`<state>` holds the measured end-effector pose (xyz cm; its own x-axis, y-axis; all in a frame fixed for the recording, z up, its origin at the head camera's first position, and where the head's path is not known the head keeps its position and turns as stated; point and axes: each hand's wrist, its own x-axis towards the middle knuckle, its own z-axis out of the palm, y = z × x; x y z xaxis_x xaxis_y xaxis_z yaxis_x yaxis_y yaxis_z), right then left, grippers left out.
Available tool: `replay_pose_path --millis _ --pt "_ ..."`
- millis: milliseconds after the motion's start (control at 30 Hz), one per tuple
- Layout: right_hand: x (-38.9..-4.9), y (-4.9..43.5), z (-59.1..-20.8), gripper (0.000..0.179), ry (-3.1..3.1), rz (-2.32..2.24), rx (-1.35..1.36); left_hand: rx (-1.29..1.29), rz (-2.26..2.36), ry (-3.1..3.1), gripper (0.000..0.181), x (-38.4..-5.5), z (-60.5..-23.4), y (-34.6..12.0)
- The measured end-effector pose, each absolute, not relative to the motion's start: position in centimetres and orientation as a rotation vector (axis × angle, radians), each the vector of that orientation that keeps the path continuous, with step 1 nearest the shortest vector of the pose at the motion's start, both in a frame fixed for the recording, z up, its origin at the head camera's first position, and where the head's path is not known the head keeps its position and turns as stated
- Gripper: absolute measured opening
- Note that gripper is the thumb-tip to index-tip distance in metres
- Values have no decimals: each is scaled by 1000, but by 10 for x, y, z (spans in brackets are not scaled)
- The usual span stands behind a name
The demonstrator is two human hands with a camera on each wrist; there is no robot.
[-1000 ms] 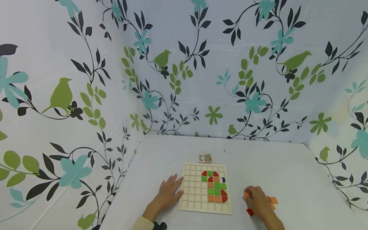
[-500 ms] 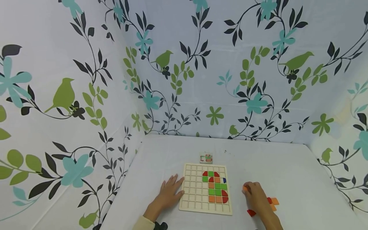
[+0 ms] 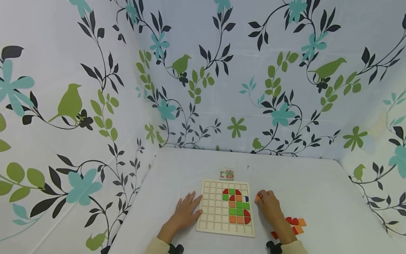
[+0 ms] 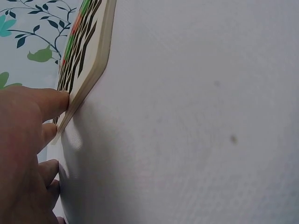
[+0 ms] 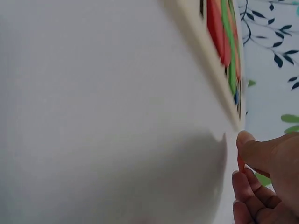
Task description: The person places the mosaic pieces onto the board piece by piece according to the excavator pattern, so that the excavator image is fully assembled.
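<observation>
My right hand pinches a small orange tile between thumb and fingers, just off the right edge of a pale wooden grid board. Only a thin orange edge of that tile shows in the right wrist view. On the board's right half sit green, red, orange and blue tiles, some square, some with a rounded side. My left hand lies with fingers spread at the board's left edge, and in the left wrist view its fingertips touch the rim.
Several loose red and orange tiles lie on the white table by my right forearm. A small card with a coloured pattern lies behind the board. Flower-and-bird printed cloth encloses the table's back and sides.
My right hand has moved left and away from me with the orange tile, leaving the loose tiles and coming near the board's right edge. The left hand stays in place.
</observation>
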<state>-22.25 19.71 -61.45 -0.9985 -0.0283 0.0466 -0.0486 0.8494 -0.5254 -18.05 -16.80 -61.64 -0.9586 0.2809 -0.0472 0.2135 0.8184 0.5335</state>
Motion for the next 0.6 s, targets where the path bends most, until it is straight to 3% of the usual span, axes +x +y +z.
replay_pose_path --millis 367,600 --pt "-221 122 -611 22 -2901 755 513 387 823 2868 62 -181 -618 -169" --pt "-215 102 -611 17 -2837 743 755 398 827 2866 63 -182 -621 -170"
